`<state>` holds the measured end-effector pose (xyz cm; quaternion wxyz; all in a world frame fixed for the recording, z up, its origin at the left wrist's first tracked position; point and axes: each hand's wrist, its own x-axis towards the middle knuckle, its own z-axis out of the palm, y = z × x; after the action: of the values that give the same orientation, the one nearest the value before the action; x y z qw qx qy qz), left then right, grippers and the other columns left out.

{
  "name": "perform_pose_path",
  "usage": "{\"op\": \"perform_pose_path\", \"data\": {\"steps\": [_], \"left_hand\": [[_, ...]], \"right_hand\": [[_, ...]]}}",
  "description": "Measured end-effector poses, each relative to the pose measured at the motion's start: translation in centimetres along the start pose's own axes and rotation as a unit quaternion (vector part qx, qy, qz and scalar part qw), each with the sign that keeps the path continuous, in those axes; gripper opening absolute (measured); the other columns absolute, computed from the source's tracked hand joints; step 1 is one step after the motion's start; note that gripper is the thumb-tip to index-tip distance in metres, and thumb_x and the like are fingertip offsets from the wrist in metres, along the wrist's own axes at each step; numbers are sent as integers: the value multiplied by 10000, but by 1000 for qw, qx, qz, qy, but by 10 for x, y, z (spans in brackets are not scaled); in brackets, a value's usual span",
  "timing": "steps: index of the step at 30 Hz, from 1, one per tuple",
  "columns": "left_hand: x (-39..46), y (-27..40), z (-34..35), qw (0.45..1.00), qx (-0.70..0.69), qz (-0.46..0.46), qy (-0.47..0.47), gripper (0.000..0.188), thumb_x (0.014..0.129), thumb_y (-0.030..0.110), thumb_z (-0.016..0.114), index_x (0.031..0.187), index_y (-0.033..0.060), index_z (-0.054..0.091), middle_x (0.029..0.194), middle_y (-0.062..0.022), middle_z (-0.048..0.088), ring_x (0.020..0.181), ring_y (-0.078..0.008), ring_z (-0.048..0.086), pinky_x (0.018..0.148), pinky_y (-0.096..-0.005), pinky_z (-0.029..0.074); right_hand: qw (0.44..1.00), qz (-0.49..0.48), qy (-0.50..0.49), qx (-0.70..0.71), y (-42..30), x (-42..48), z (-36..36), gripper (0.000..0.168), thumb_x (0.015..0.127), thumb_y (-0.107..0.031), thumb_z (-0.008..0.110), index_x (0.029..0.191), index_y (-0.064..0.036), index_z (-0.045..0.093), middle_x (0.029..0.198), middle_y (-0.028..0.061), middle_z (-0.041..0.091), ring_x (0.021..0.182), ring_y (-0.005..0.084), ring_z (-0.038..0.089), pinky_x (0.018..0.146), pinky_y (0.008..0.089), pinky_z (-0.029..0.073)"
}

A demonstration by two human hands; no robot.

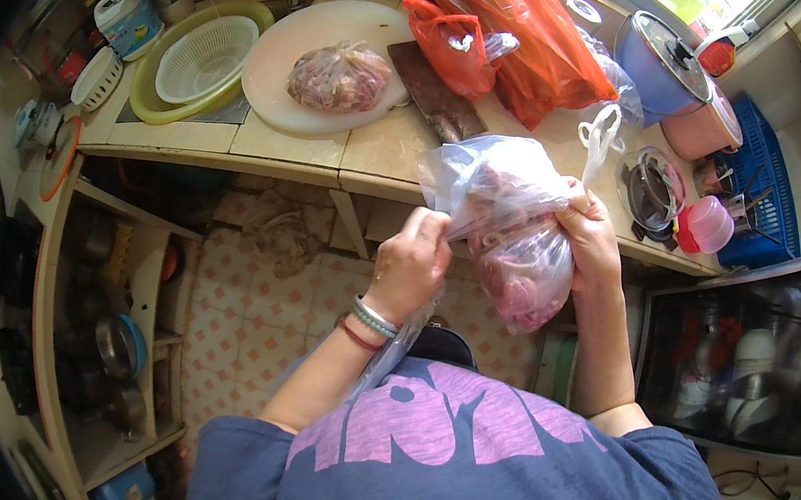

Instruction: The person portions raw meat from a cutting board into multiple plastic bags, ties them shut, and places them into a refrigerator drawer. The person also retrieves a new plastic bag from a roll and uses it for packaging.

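Note:
A clear plastic bag of raw meat (514, 258) hangs between my hands, just in front of the counter edge. My left hand (413, 260) is closed on a gathered part of the plastic at the bag's left side. With thumb and fingers, my right hand (587, 223) grips the bag's right side, and a white plastic handle loop (601, 131) sticks up above it. Another tied clear bag of meat (339, 77) rests on a round white cutting board (306, 33). Right of that board lies a cleaver with a dark, broad blade (433, 85).
Red plastic bags (524, 32) with green vegetables stand at the back. A yellow basin (149, 93) with a white colander (206, 60) sits left of the board. To the right are a blue lidded pot (656, 69), a blue rack (760, 183) and a glass-fronted cabinet (751, 357).

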<state>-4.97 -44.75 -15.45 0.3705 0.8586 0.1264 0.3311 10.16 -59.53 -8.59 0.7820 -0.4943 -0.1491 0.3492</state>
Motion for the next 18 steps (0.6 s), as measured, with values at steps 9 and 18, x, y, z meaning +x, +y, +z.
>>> {"op": "perform_pose_path", "data": {"steps": [9, 18], "left_hand": [[16, 61, -52, 955, -238, -10, -177, 91, 692, -56, 503, 741, 18, 524, 640, -72, 504, 567, -147, 497, 536, -264, 414], [46, 102, -103, 787, -574, -115, -196, 137, 707, -74, 418, 758, 33, 486, 665, -4, 501, 586, -79, 477, 551, -202, 400]], "right_hand": [[987, -5, 129, 93, 12, 20, -2, 191, 923, -19, 423, 1073, 59, 513, 977, 155, 605, 848, 253, 625, 771, 373, 542], [997, -38, 74, -2, 17, 5, 64, 181, 825, 6, 560, 1004, 17, 539, 893, 53, 592, 780, 120, 581, 728, 251, 486]]}}
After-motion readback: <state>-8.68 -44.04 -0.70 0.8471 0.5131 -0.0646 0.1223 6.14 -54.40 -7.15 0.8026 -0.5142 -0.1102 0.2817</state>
